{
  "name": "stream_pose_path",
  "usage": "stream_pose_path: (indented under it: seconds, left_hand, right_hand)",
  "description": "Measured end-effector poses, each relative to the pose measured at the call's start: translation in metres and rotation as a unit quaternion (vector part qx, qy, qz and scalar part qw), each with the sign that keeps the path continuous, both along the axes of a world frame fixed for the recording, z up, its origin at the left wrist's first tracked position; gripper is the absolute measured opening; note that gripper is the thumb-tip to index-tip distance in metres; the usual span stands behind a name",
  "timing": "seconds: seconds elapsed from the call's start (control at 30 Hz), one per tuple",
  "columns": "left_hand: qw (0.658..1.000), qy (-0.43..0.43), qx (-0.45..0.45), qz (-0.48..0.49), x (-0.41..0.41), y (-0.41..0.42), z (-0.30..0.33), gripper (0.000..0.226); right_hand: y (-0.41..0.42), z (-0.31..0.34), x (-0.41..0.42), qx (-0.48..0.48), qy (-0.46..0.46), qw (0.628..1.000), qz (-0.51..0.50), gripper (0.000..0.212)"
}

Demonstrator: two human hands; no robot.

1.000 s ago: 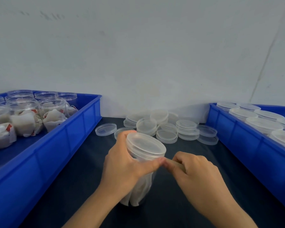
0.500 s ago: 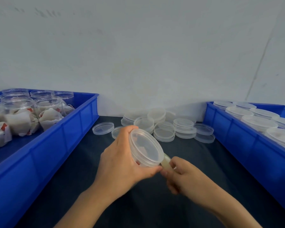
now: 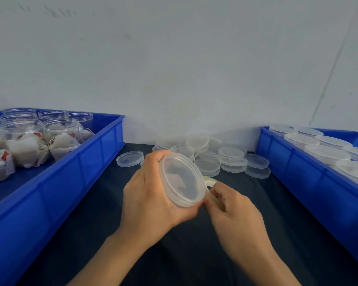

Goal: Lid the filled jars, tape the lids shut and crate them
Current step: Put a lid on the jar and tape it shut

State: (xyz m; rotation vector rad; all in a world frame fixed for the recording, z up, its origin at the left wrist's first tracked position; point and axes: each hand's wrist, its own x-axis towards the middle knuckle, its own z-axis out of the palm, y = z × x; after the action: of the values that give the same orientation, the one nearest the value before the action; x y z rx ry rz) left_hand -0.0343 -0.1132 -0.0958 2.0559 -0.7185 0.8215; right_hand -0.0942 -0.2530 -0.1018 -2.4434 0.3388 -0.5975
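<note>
The jar (image 3: 180,180) was standing up a moment ago; now the left hand (image 3: 151,203) holds it tipped on its side, lid toward us, above the dark bench (image 3: 277,223). The right hand (image 3: 234,205) pinches a pale roll of tape (image 3: 210,181) against the lid's rim, so taping looks underway. The lid is clear, round, smooth plastic.

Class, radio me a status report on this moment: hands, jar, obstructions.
Left hand grips lidded jar, tilted. Right hand pinches tape roll at lid rim. Nothing in the way.
</note>
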Motion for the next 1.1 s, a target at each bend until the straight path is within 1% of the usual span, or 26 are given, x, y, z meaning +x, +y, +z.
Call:
stream_pose_path:
  seconds: [0.1,0.2,0.37,0.6,0.73,0.93,1.0,1.03,1.07,1.1]
  left_hand:
    - [0.998,-0.055,0.016,0.023,-0.003,-0.001,0.005,0.094]
    - [0.996,-0.07,0.039,0.039,-0.005,-0.002,0.005,0.093]
    - [0.992,-0.091,0.064,0.051,-0.007,-0.006,0.007,0.089]
    - [0.992,-0.083,0.082,0.046,-0.009,-0.01,0.007,0.09]
    - [0.992,-0.075,0.085,0.048,-0.01,-0.012,0.007,0.09]
    - [0.991,-0.074,0.101,0.038,-0.014,-0.013,0.012,0.088]
    - [0.995,-0.049,0.092,0.009,-0.02,-0.011,0.011,0.09]
    - [0.997,-0.027,0.068,-0.022,-0.026,-0.009,0.008,0.092]
    - [0.998,-0.005,0.04,-0.056,-0.033,-0.008,0.005,0.092]
    - [0.996,0.005,0.031,-0.088,-0.039,-0.009,0.001,0.092]
  right_hand:
    - [0.0,-0.001,0.001,0.028,-0.023,0.999,-0.02,0.03]
    - [0.0,-0.001,0.003,0.061,-0.028,0.997,-0.03,0.03]
    - [-0.006,0.0,0.006,0.072,-0.029,0.996,-0.043,0.027]
    - [-0.011,0.0,0.011,0.088,-0.011,0.994,-0.066,0.029]
    - [-0.013,-0.002,0.013,0.098,-0.003,0.992,-0.075,0.023]
    - [-0.016,-0.009,0.021,0.111,0.007,0.991,-0.08,0.022]
    - [-0.026,-0.006,0.024,0.11,0.019,0.989,-0.092,0.023]
    - [-0.035,-0.001,0.025,0.11,0.021,0.987,-0.115,0.027]
    - [-0.049,0.006,0.025,0.108,0.01,0.983,-0.147,0.032]
    - [-0.063,0.011,0.022,0.108,-0.019,0.978,-0.18,0.036]
